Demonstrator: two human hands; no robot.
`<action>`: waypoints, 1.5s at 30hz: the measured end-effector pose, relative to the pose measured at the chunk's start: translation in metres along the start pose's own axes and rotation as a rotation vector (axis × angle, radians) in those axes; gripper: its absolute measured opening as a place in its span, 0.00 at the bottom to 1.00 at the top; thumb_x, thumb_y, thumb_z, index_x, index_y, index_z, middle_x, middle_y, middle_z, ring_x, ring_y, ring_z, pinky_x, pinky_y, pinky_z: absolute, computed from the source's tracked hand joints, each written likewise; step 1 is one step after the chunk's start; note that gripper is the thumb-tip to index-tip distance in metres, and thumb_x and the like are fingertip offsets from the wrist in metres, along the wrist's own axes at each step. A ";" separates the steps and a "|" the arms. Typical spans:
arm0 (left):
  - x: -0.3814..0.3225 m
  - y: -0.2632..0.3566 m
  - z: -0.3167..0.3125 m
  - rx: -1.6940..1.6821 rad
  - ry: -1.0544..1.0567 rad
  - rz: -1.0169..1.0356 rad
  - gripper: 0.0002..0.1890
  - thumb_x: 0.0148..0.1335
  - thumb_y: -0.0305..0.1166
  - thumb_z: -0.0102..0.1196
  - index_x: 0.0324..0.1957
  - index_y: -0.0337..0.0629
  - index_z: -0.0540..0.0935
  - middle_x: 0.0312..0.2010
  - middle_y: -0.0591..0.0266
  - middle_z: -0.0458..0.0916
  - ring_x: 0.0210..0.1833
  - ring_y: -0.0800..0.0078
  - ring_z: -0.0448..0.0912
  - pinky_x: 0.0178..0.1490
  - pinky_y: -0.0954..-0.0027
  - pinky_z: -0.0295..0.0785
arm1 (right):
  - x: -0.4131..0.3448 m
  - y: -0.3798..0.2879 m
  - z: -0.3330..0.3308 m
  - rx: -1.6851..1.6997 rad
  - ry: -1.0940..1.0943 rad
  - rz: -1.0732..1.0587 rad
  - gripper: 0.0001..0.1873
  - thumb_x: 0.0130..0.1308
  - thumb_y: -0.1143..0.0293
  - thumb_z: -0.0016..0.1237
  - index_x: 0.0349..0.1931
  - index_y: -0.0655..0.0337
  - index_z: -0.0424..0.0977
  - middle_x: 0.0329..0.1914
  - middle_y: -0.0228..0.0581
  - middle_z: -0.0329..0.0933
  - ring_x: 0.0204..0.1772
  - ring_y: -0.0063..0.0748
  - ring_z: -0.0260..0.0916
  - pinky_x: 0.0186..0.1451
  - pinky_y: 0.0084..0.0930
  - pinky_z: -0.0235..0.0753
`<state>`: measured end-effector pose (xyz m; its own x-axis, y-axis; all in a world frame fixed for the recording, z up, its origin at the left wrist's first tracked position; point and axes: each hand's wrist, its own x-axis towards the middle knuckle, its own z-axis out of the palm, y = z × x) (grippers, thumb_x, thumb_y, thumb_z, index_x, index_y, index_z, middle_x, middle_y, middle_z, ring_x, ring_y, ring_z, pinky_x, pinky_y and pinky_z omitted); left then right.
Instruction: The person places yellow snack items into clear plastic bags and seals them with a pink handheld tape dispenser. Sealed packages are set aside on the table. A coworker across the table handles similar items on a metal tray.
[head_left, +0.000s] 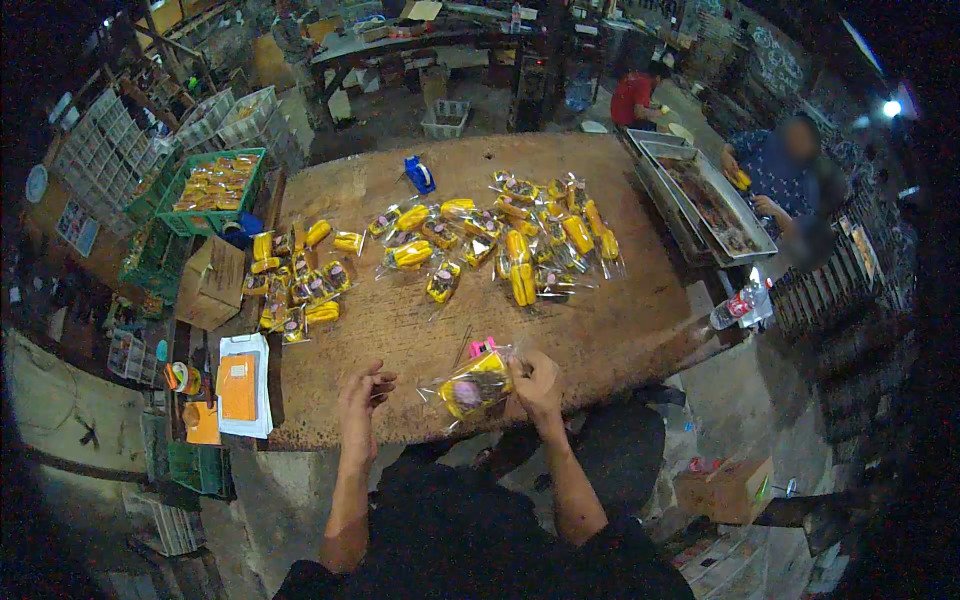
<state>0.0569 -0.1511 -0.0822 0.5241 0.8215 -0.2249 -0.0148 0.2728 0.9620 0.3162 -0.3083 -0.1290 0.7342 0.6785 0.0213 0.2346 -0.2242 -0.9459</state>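
A plastic-wrapped yellow bread roll (472, 388) with a dark filling or topping and a pinkish round label hangs at the near edge of the wooden table. My right hand (534, 379) pinches its clear wrapper at the upper right. To the left of it my left hand (364, 401) is held with fingers apart, holding nothing. A small pink object (482, 346) lies just behind the packet. Farther back on the table (390, 322) are a spread of wrapped yellow rolls (519, 266) and a second pile (300, 285) at the left. A blue tape dispenser (420, 175) stands at the far side.
Green crate (212, 217) of wrapped rolls, cardboard box (210, 283), clipboard with papers (259, 390) and jar (184, 378) at the left. Metal trays (701, 196) and a plastic bottle (741, 304) at the right. One person sits beside the trays; another, in red, is farther back.
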 end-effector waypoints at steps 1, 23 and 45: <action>-0.002 0.001 0.001 0.126 0.008 0.009 0.30 0.72 0.46 0.52 0.68 0.38 0.70 0.59 0.54 0.80 0.62 0.68 0.77 0.64 0.64 0.69 | 0.003 -0.003 0.001 -0.275 0.089 -0.177 0.09 0.68 0.68 0.56 0.33 0.65 0.78 0.22 0.39 0.74 0.25 0.28 0.69 0.29 0.32 0.69; 0.059 -0.007 -0.009 -0.003 -0.188 -0.053 0.15 0.72 0.37 0.57 0.48 0.35 0.88 0.39 0.66 0.89 0.41 0.81 0.81 0.45 0.72 0.76 | 0.005 -0.075 0.122 0.581 0.098 0.198 0.10 0.66 0.69 0.57 0.40 0.67 0.83 0.29 0.31 0.80 0.30 0.20 0.71 0.32 0.21 0.70; 0.025 0.012 -0.021 0.131 -0.198 -0.029 0.19 0.73 0.45 0.55 0.49 0.39 0.87 0.43 0.66 0.88 0.43 0.76 0.82 0.50 0.73 0.76 | -0.021 -0.073 0.110 0.418 -0.181 0.415 0.19 0.76 0.55 0.47 0.55 0.61 0.75 0.46 0.38 0.77 0.47 0.35 0.73 0.48 0.35 0.71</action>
<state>0.0517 -0.1171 -0.0795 0.6796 0.6966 -0.2299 0.1063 0.2165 0.9705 0.2133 -0.2293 -0.0959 0.5821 0.7098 -0.3967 -0.3440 -0.2271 -0.9111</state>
